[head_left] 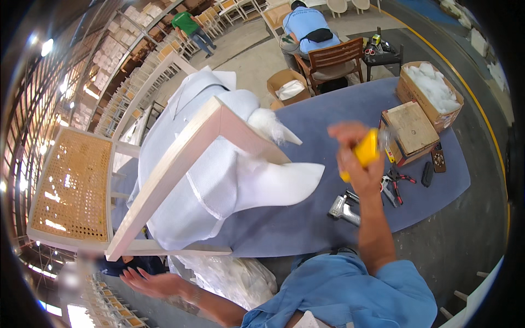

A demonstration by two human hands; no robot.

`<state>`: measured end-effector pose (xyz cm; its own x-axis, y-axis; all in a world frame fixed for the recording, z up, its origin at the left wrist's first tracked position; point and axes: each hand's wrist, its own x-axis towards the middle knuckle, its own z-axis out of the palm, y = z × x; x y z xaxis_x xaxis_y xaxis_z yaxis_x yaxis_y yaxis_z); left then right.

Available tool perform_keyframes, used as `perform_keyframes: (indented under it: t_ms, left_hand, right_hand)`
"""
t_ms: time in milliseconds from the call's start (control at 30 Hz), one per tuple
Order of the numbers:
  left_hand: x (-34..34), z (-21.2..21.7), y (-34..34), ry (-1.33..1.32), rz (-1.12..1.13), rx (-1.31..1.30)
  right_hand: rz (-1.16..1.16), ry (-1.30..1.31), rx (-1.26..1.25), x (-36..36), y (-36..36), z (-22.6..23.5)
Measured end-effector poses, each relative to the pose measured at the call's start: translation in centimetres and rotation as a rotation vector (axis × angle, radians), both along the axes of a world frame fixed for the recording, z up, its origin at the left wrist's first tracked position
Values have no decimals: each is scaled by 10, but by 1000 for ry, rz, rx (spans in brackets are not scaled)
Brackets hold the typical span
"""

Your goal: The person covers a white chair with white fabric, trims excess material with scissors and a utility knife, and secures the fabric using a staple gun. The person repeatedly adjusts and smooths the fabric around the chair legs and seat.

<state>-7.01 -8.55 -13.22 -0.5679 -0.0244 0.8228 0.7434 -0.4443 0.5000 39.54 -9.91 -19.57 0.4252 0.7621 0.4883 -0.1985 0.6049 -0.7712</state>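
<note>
My right hand [358, 161] is raised over the table, its fingers wrapped round a yellow tool [367, 147]. A blurred grey part shows at the tool's far end; its exact kind is unclear. Low on the left, my left hand [150, 281] is open, palm up, near the lower end of a pale wooden chair frame [169, 175]. The chair lies tipped on the table, with a woven cane panel [71, 191] at its left. Light fabric [210, 177] covers its seat, loose flaps hanging out to the right. White stuffing [267, 123] pokes out at the far side.
A silver staple gun [344, 210] and red-handled pliers [398, 191] lie on the blue-grey table [322, 126]. Cardboard boxes [413, 128] stand at its right end, one filled with white stuffing [433, 87]. Clear plastic [229, 276] hangs below the near edge. Beyond, a person sits [309, 27].
</note>
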Motion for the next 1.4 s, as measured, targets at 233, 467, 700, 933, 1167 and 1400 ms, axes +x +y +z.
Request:
perform_keyframes:
  t_ms: [233,467,700,933,1167,1400]
  left_hand:
    - [219,13,35,927,-510,-617]
    - [201,29,73,535,-574,-822]
    - [242,-2,38,255,-1058,-688]
    - [219,26,70,1305,-570,-708]
    - [228,60,68,1560,-568,-740]
    - [288,62,52,2020,-484,-697]
  right_hand:
    - [-99,-434,-188,-28,1,-84]
    - [102,-307,-398,-43,43,-116]
    - [471,141,-649,-92,44,-163]
    - [323,-24,-585,-58,32,-158]
    - [44,87,-607,-18,18,-130]
    - [-247,95,-1012,36,-91,-187]
